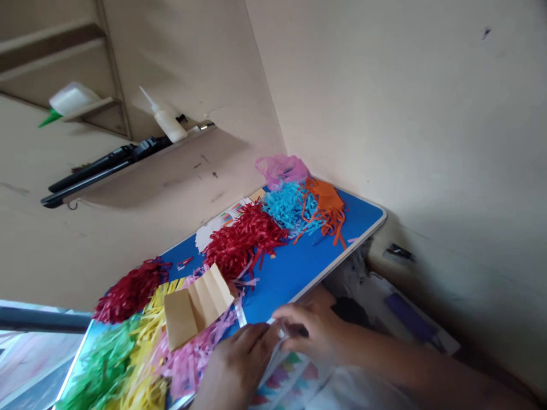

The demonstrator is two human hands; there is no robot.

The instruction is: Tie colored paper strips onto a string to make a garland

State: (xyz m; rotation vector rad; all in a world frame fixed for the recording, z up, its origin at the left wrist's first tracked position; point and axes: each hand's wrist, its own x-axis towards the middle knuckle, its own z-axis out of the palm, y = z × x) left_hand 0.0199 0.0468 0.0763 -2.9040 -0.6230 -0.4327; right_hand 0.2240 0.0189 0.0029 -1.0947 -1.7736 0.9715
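Observation:
Close to the front edge of the table, my left hand (241, 364) and my right hand (314, 329) meet with fingertips pinched together. Between them is the whitish top of a sheet printed with coloured flags (288, 373), which hangs below the hands. Whether it is paper or plastic I cannot make out. To the left of my hands a folded brown card (200, 307) lies on shredded pink paper strips (188, 364). Yellow strips (139, 364) and green strips (100, 364) lie farther left.
On the blue table (277, 285) are red strips (239, 239), dark red strips (132, 290), light blue strips (290, 208), orange strips (327, 202) and a pink plastic bag (282, 168). A wall shelf (128, 165) carries a white bottle (170, 124). Walls border the table's back and right end.

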